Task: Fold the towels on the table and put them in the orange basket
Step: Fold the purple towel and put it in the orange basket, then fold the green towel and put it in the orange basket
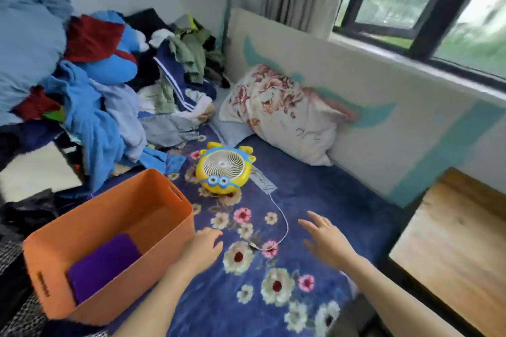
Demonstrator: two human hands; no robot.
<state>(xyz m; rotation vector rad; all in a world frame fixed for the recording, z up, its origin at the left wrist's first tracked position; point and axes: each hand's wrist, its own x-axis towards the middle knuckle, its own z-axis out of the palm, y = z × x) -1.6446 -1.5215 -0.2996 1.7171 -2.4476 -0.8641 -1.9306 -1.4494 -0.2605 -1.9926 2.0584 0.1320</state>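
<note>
An orange basket [161, 194] stands at the lower left on a dark blue flowered blanket [323, 200]. A folded purple towel [106, 265] lies inside it on the bottom. My left hand [204, 247] hovers just right of the basket's near corner, fingers loosely curled, holding nothing. My right hand [327, 241] is raised above the blanket to the right, fingers spread and empty. No loose towel lies between the hands.
A yellow toy-shaped fan [223, 168] sits behind the hands, its white cable [284, 223] looping toward them. A big heap of clothes [109, 96] fills the left. A flowered pillow [282, 115] leans on the wall. A wooden table [454, 252] stands at right under the window.
</note>
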